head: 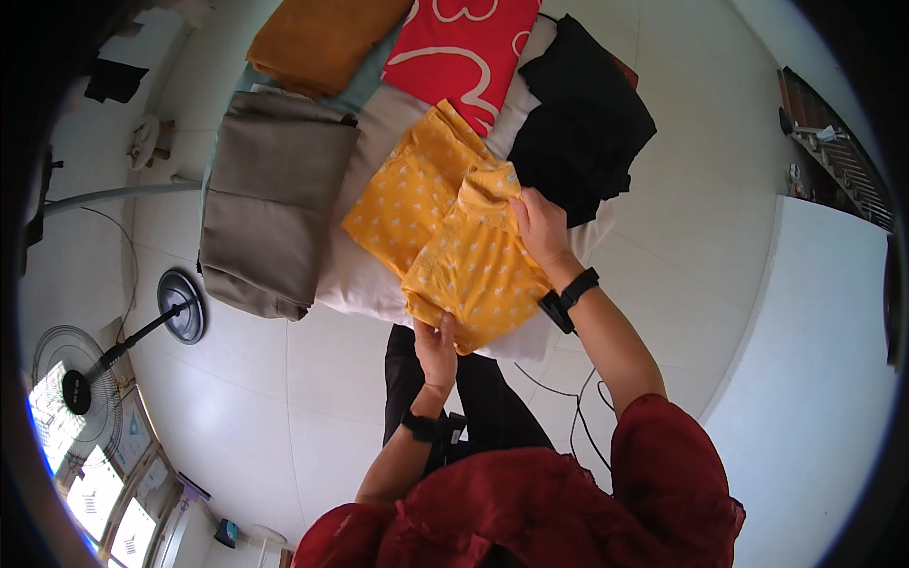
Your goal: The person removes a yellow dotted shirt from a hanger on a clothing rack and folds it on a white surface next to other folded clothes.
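Observation:
A yellow shirt with small white prints [483, 263] lies partly folded before me, its collar towards the upper right. My left hand [434, 351] grips the shirt's near edge, thumb on top. At the collar side, my right hand [543, 224] pinches the fabric. Under the shirt is a pale cloth-covered surface [362, 284]. Folded grey-brown fabric [273, 206] lies to the left and black clothing [579, 135] to the right. Beyond the shirt are a red cloth with white line patterns [461, 57] and a folded mustard-brown cloth [323, 42]. The shirt's underside is hidden.
A black pedestal fan [76, 392] stands on the tiled floor at the left, its round base [180, 307] near the grey-brown fabric. Dark cables [579, 397] run over the floor at my right. A white surface [809, 369] is farther right.

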`<state>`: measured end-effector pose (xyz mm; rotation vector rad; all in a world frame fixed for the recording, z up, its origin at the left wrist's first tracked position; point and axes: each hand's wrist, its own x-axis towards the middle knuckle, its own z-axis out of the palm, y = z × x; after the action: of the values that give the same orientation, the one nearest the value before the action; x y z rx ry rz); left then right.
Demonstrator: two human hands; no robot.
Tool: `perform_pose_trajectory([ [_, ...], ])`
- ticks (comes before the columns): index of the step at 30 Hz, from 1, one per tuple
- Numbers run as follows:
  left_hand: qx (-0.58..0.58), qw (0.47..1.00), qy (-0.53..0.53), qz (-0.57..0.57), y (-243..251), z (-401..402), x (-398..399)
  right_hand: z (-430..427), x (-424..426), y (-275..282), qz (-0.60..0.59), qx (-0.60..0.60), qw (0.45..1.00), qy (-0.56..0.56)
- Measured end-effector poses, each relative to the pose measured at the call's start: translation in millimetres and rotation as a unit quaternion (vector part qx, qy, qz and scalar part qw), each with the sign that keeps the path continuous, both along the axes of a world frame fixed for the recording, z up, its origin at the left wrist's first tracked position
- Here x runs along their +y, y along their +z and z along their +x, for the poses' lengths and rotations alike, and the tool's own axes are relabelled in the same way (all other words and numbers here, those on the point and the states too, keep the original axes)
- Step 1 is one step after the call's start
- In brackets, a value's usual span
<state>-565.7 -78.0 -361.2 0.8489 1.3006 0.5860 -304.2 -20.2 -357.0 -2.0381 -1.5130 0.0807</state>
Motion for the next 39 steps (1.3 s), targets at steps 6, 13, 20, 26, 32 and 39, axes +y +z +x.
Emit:
perform_pose_trajectory([
  [6,0.059,0.998,-0.005,0.014,-11.3,0.1,4.8,-0.8,13.0,2.8,-0.095,0.035,0.995,-0.007],
  [13,0.022,0.985,0.065,0.158,14.5,8.7,17.7,1.2,37.6,31.8,0.009,0.095,0.995,0.0],
  [20,0.019,0.994,0.096,0.048,-0.2,17.9,43.0,-7.1,79.6,0.5,-0.198,0.062,0.977,-0.045],
  [26,0.022,1.0,-0.002,0.001,5.9,10.7,20.7,-1.3,62.7,4.8,-0.157,0.116,0.98,-0.032],
  [32,0.075,0.997,-0.027,-0.012,11.2,12.3,19.6,2.3,70.1,18.6,-0.247,0.194,0.949,-0.043],
  [39,-0.018,0.997,-0.067,0.028,14.9,1.0,-0.3,11.5,37.3,51.8,-0.258,0.226,0.938,-0.047],
])
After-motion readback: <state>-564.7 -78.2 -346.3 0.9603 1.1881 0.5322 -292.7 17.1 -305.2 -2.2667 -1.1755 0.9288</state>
